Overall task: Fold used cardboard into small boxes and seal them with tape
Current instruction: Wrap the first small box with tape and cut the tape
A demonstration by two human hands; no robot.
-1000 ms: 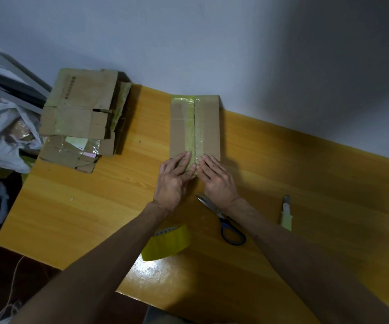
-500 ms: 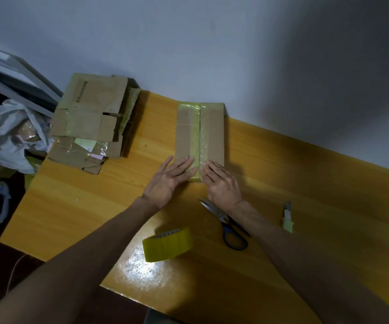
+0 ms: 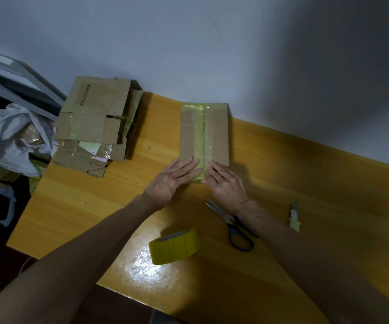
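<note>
Pressing on the near end of the box (image 3: 217, 136), the left hand (image 3: 169, 181) and right hand (image 3: 226, 185) lie flat, fingers straight and together, either side of its tape strip (image 3: 199, 139). The box sits by the far wall. Its top seam looks sealed; the cardboard stack (image 3: 95, 122), far left, awaits folding.

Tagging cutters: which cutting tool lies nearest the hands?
The blue-handled metal scissors, blades close by the right hand; the pale-green utility knife lies apart, further right on the yellow wooden table.
</note>
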